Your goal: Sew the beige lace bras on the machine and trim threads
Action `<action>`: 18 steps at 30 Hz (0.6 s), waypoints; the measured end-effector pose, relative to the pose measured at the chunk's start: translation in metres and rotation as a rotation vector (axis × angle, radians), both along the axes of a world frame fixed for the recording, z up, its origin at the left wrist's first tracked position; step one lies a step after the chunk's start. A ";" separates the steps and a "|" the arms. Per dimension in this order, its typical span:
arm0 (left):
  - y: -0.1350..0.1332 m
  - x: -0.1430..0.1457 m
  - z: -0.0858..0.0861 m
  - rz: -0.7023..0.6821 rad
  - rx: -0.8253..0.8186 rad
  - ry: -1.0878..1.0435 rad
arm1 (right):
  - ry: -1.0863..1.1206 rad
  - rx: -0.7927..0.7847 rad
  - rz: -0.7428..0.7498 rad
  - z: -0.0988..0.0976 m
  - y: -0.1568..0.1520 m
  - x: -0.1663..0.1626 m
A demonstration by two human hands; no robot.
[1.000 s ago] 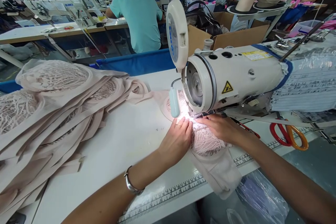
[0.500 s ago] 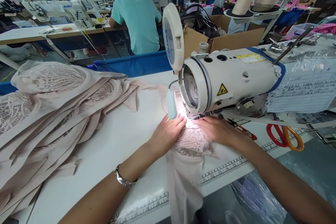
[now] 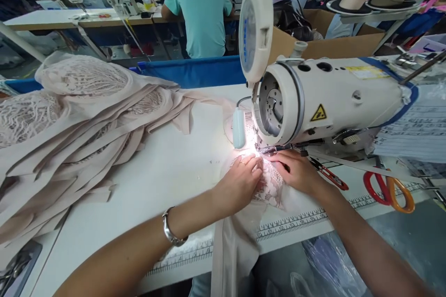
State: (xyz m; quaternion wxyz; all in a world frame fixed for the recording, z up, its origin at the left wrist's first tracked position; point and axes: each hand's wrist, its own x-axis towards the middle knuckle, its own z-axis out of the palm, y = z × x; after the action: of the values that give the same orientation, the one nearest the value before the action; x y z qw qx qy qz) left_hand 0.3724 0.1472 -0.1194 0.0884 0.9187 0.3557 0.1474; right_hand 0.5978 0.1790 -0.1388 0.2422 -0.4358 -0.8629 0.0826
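Note:
A pale pink lace garment piece (image 3: 273,188) lies under the lit needle area of a white sewing machine (image 3: 327,97), its plain fabric tail hanging over the table's front edge. My left hand (image 3: 240,183) rests on the lace left of the needle area, fingers curled and gripping the cloth. To the right, my right hand (image 3: 296,169) pinches the lace edge between thumb and fingers, close below the machine arm. The needle tip is lost in glare. The machine's round end cover (image 3: 257,28) stands open, showing the mechanism inside.
A heap of similar lace pieces (image 3: 87,102) covers the table's left side. Red-handled snips (image 3: 329,174) and orange-and-red scissors (image 3: 390,190) lie right of my right hand. A measuring tape strip (image 3: 292,222) runs along the front edge. A co-worker (image 3: 198,9) sits ahead.
My left hand has gone from lying flat to curled, gathering the lace nearer the needle area. My right-hand fingers have drawn into a pinch. The machine's inner parts, blurred before, now look sharp.

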 end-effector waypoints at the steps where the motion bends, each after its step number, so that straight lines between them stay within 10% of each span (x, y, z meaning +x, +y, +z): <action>1: 0.001 -0.001 0.000 -0.012 -0.003 -0.004 | 0.011 0.012 0.007 0.000 0.000 0.001; 18: 0.019 -0.016 -0.015 -0.091 0.027 -0.085 | -0.014 0.266 0.248 0.006 0.001 -0.001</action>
State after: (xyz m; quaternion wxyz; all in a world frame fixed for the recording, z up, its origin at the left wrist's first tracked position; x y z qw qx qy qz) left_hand 0.3568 0.1657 -0.1339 0.0978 0.9278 0.3075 0.1870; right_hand 0.5965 0.1796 -0.1332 0.2796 -0.2909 -0.9150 -0.0059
